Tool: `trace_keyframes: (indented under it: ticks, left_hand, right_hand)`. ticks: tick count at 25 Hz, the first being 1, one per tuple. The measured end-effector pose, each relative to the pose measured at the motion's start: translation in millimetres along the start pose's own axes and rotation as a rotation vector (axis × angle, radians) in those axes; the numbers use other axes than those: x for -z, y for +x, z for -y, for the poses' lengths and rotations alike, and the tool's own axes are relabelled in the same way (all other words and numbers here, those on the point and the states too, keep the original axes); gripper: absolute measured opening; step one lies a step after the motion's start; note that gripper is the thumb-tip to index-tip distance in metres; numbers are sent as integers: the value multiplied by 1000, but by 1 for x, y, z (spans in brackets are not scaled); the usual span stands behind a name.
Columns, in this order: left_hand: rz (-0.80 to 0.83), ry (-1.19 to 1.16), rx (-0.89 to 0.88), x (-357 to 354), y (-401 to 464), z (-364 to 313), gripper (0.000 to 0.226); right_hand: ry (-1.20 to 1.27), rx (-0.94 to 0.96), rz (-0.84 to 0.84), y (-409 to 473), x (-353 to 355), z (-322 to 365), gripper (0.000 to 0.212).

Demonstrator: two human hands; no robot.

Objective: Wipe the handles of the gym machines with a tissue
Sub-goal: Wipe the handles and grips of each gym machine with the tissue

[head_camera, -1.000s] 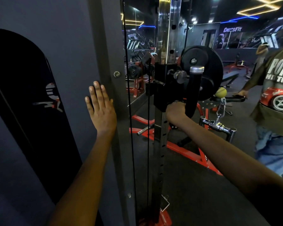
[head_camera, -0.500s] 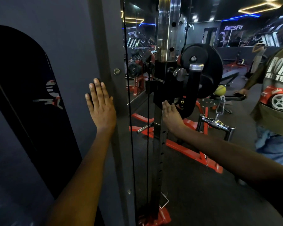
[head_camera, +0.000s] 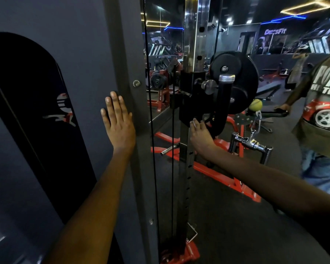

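The black upright handle with a chrome cap (head_camera: pixel 224 103), at one o'clock of your flat, empty right hand (head_camera: pixel 200 135), risks going unwiped, no tissue showing, while your left hand (head_camera: pixel 118 122) presses open-palmed on the grey panel (head_camera: pixel 80 54).

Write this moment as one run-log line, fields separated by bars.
left hand: flat on grey panel | right hand: fingers straight, at black handle | tissue: not visible

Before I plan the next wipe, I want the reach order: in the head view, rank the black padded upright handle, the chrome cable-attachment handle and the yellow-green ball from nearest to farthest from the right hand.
From the right hand:
1. Black padded upright handle, just above and right of the fingertips.
2. Chrome cable-attachment handle, farther right, hanging low.
3. Yellow-green ball, up and right, behind the black weight disc.
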State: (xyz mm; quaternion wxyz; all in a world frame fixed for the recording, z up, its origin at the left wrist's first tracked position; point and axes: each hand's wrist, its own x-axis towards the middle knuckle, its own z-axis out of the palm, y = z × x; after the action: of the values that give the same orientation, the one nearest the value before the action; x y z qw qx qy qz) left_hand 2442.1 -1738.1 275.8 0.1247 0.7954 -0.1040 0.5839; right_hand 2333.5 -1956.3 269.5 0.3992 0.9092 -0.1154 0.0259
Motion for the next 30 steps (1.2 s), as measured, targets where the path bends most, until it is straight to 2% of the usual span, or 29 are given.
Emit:
trace_keyframes:
  ticks: [1,3,5,6,8,9,12,13,14,15,17,18,19,23,27,30]
  left_hand:
    - [-6,6,-1,0,1,0,63]
    - [-5,0,0,1,3,1,62]
    - [15,-12,15,2,1,0,61]
    - [33,-22,29,3,-1,0,60]
    - [47,-44,48,5,-7,0,60]
    - [49,-48,49,5,-8,0,60]
    - [62,-62,37,4,-6,0,62]
    - [63,-63,42,4,-5,0,63]
    - [60,-60,47,5,-3,-2,63]
    - [59,-58,53,6,-1,-3,63]
    - [73,-68,71,8,0,-5,62]
    - [77,-76,79,10,-1,-6,62]
    - [79,-81,84,11,-2,-5,62]
    - [67,-66,105,9,-6,-8,60]
    - [60,-38,178,5,-2,-17,57]
    - [84,-10,176,8,-4,-16,55]
  right_hand:
    - [-3,51,-38,-9,-5,-3,48]
    - [-6,151,-299,-35,-22,-14,39]
    - [181,151,-614,-60,-48,-21,37]
    - [352,148,-662,-72,-61,-21,44]
    - [806,39,-591,-89,-80,-6,51]
    - [1080,-104,-531,-92,-78,3,49]
    - [1953,-772,-437,-67,-66,-2,36]
    - [2196,-816,-391,-54,-69,-15,32]
    - [2403,-756,-327,-34,-72,-27,30]
    - [2507,-599,-211,-17,-71,-40,30]
    - [2532,-252,-41,-8,-55,-59,31]
    - [2507,-138,16,-8,-50,-61,32]
    - [2486,-108,31,-13,-51,-61,32]
    - [2650,-225,-27,-25,-84,-52,32]
    - [2526,-340,66,8,-69,-68,27]
    - [2603,-344,171,12,-62,-62,31]
